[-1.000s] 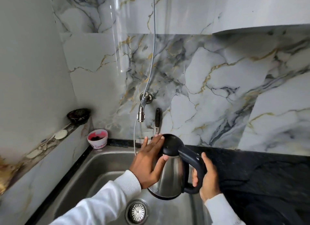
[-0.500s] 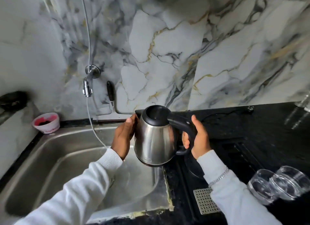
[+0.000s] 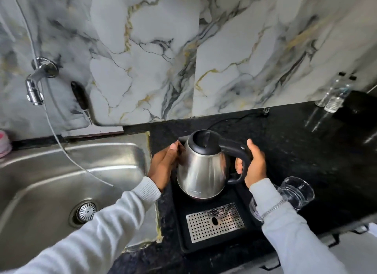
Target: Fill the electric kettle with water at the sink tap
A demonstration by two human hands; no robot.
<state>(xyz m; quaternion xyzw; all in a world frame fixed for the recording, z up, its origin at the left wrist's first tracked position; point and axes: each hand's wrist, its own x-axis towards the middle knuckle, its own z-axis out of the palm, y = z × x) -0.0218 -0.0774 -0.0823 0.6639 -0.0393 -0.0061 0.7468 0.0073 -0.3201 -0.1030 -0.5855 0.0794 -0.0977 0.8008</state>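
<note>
Two hands on kettle (image 3: 202, 171): right hand (image 3: 254, 164) gripping handle, left hand (image 3: 166, 164) flat against side; no readable writing

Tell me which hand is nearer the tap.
Left. The left hand rests on the kettle side facing the tap; the right hand grips the handle on the far side.

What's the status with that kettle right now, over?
Right hand grips handle, left hand steadies side. Kettle over black tray, lid shut. Nothing blocking.
</note>
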